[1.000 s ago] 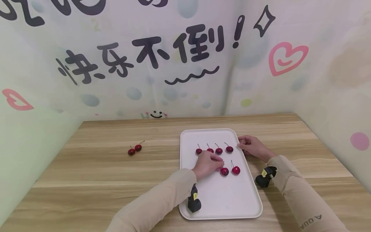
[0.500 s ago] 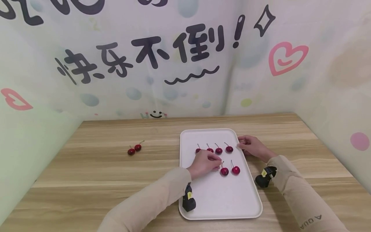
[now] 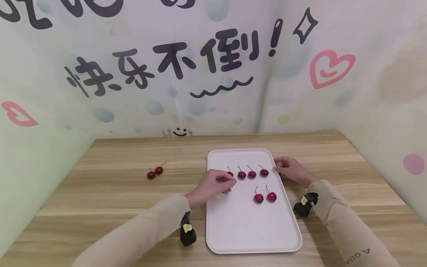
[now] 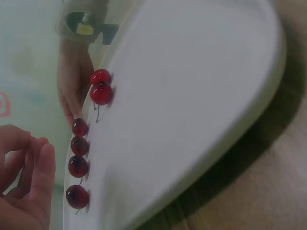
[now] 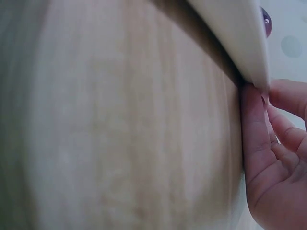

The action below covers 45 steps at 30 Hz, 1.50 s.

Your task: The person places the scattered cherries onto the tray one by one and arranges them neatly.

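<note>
My left hand (image 3: 213, 185) hovers over the left edge of the white tray (image 3: 253, 231), fingers loosely bent and nothing between them. It partly hides the leftmost cherry of the back row. That row, which includes a dark red cherry (image 3: 251, 174), lies with stems pointing away from me. Nearer to me lie two more, a left cherry (image 3: 258, 198) and a right cherry (image 3: 271, 196), stems also pointing away. At the tray's right rim, my right hand (image 3: 291, 170) pinches the edge; in the right wrist view the thumb (image 5: 255, 120) and a finger (image 5: 290, 96) close on it.
Two cherries (image 3: 155, 172) lie together on the wooden table (image 3: 116, 200), left of the tray. A printed white backdrop (image 3: 186, 107) stands along the table's back edge. Black wrist cameras, such as the left wrist camera (image 3: 188, 233), hang below both sleeves.
My left hand has let go of the stem of the front row's left cherry and moved left toward the tray's edge. That cherry stays in place. My right hand stays at the rim.
</note>
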Each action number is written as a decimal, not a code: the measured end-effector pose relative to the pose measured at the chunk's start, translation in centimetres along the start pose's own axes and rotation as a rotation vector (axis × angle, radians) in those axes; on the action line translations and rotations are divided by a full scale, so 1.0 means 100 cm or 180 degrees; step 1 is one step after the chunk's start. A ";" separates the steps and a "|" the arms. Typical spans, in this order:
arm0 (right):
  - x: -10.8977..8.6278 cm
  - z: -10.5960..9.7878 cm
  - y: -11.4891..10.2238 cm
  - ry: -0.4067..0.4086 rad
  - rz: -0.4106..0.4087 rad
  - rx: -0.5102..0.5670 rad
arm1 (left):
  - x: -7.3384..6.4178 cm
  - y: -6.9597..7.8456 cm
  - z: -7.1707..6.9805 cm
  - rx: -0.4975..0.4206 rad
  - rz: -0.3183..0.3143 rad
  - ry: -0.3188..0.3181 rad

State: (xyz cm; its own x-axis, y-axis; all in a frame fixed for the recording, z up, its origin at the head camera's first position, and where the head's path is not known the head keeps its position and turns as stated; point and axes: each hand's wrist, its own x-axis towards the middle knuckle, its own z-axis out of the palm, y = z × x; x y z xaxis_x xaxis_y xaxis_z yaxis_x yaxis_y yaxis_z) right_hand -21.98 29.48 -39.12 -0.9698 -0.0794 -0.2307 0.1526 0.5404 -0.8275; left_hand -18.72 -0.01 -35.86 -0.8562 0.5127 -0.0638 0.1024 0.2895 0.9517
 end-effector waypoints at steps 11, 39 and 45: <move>-0.003 0.000 0.003 0.0035 0.0021 -0.0042 | -0.020 -0.022 -0.045 0.0321 0.0120 0.0325; -0.003 0.002 -0.001 0.0026 -0.0008 -0.0034 | -0.028 -0.067 -0.152 0.1306 -0.0093 0.1501; -0.003 0.002 -0.003 0.0026 0.0013 -0.0062 | -0.026 -0.078 -0.162 0.1442 -0.0243 0.1509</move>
State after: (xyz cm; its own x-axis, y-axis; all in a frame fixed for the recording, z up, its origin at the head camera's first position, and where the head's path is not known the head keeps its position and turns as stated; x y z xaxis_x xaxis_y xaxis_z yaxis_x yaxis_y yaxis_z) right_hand -21.72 29.15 -38.92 -0.9707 -0.0704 -0.2297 0.1527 0.5569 -0.8164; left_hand -25.45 -16.71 -38.28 -0.9891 0.0957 0.1114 0.1468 0.6756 0.7225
